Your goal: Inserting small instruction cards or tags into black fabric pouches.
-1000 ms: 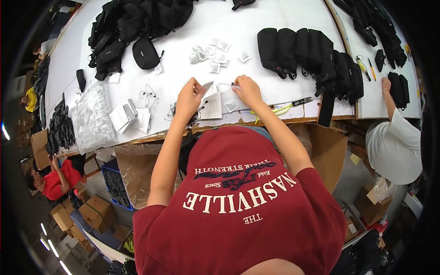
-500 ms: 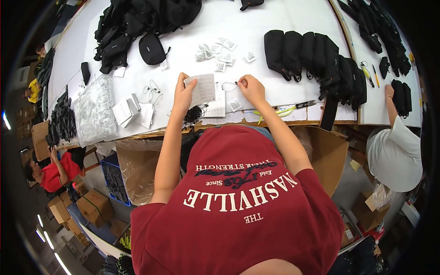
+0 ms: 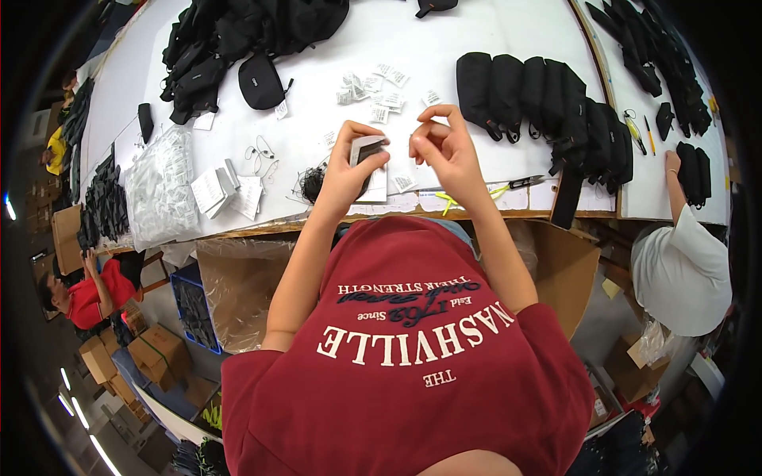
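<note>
A: How is the scene lit?

B: Bright, even light is cast from overhead; the white tabletop is rendered almost glaring, and only faint, soft shadows are seen beneath the things on it.

A: And the floor?

B: It is left much dimmer at the near left, where streaks of lamp glare are caught by the rim.

A: Is distortion noticed?

B: Strongly. Straight edges are bent toward the rim, and a black vignette is closed around the circular picture.

A: Sharpness?

B: The centre is kept sharp; detail is softened and smeared toward the edges.
</note>
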Motion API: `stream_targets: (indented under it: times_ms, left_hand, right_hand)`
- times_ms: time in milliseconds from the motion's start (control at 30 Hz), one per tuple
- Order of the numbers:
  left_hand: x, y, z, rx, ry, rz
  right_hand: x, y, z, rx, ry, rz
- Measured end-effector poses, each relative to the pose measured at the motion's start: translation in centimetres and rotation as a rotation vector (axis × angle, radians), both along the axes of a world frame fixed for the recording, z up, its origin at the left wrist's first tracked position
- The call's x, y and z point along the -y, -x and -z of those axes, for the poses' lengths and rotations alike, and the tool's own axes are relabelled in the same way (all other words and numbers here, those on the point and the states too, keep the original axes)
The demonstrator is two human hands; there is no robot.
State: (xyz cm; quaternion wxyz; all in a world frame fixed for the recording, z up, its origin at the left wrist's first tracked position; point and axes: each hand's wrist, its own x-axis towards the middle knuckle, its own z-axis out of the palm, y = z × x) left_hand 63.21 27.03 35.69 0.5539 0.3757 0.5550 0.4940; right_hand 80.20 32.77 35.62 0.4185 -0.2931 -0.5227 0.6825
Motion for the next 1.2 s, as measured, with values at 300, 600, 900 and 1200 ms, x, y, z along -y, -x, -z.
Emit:
stream_targets:
  times_ms: [300, 600, 900, 1200]
  left_hand:
    - [0.5, -1.8, -2.5, -0.13, -0.196, -0.086]
    - [1.2, -2.6, -3.4, -0.395, -0.237, -0.065]
    - [0.5, -2.1, -3.2, -0.388, -0.364, -0.038]
    - [-1.2, 0.1, -2.0, 0.013, -0.206, 0.103]
  right_hand:
    - [1.0, 0.4, -1.4, 0.253, -0.334, 0.132]
    - [2.0, 0.9, -0.9, 0.4, -0.506, 0.276]
    - [1.0, 0.2, -2.2, 0.276, -0.204, 0.218]
    - [-0.6, 0.3, -2.0, 0.31, -0.124, 0.166]
